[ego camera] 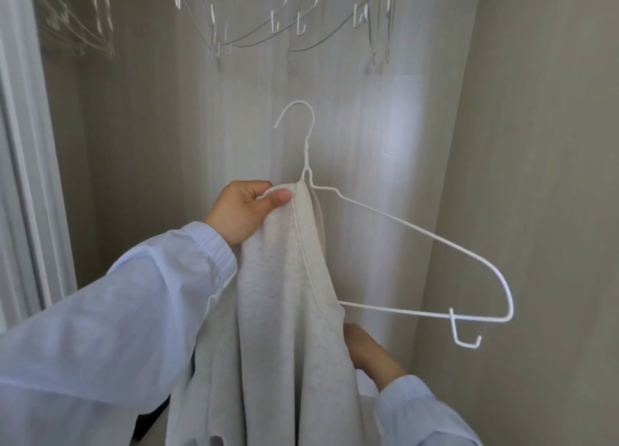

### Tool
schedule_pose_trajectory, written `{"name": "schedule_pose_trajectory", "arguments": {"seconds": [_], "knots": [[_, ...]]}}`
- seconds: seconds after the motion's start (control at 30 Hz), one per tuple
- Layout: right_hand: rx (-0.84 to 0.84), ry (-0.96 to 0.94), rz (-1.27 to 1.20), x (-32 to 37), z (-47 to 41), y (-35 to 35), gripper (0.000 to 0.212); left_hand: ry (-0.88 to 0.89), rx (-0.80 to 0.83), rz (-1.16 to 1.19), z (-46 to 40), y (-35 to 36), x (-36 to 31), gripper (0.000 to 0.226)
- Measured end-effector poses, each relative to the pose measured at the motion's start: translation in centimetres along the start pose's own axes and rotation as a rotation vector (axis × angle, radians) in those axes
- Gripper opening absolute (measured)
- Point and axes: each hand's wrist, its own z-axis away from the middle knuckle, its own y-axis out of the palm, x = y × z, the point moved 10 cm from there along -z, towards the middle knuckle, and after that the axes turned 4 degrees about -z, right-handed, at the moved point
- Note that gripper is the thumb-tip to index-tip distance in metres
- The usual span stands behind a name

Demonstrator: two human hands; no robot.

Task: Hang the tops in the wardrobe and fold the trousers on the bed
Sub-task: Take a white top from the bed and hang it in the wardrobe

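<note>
A light grey top [274, 311] hangs down the middle of the view, draped over the left side of a white wire hanger [418, 231]. My left hand [248, 208] grips the top's upper edge together with the hanger's left shoulder, thumb pressed on the cloth. The hanger's hook points up and its right arm sticks out bare toward the right wall. My right hand [368, 352] is low, partly hidden behind the cloth; its fingers cannot be made out. All of this is inside the open wardrobe [201, 127].
Several empty white wire hangers [274, 17] hang from the rail at the top of the wardrobe, more bunched at the upper left [77, 17]. The wardrobe's right wall [536, 144] is close to the hanger's tip. A white door frame [23, 144] runs down the left.
</note>
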Motion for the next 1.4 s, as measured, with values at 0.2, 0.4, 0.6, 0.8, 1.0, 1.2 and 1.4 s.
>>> {"name": "schedule_pose_trajectory", "arguments": {"seconds": [0.2, 0.4, 0.6, 0.8, 1.0, 1.2, 1.4], "knots": [[-0.110, 0.254, -1.064, -4.9, -0.2, -3.6, 0.024, 0.038, -0.045, -0.345, 0.9, -4.0, 1.9, 0.043], [-0.330, 0.189, -1.084, -4.9, 0.0, -10.4, 0.020, 0.183, 0.002, -0.856, 3.4, -3.2, 4.4, 0.054], [-0.450, 0.088, -0.929, -1.5, 0.0, -13.0, 0.021, 0.248, 0.001, -1.040, 5.8, -0.1, 3.4, 0.066], [-0.780, -0.323, 0.107, 9.6, 4.7, -14.3, 0.046, -0.053, 0.082, -0.545, 5.5, 2.8, 2.4, 0.044], [-0.828, -0.507, 0.287, 12.9, 7.3, -17.0, 0.039, -0.041, 0.163, -0.448, 6.3, 2.8, 2.2, 0.049], [-0.367, -0.643, 0.045, 13.3, 6.2, -11.2, 0.034, -0.014, 0.208, -0.420, 6.6, 4.6, 1.4, 0.048], [-0.276, -0.696, 0.175, 14.4, 6.2, -10.0, 0.021, 0.063, 0.175, -0.458, 6.9, 4.9, 0.2, 0.046]]}}
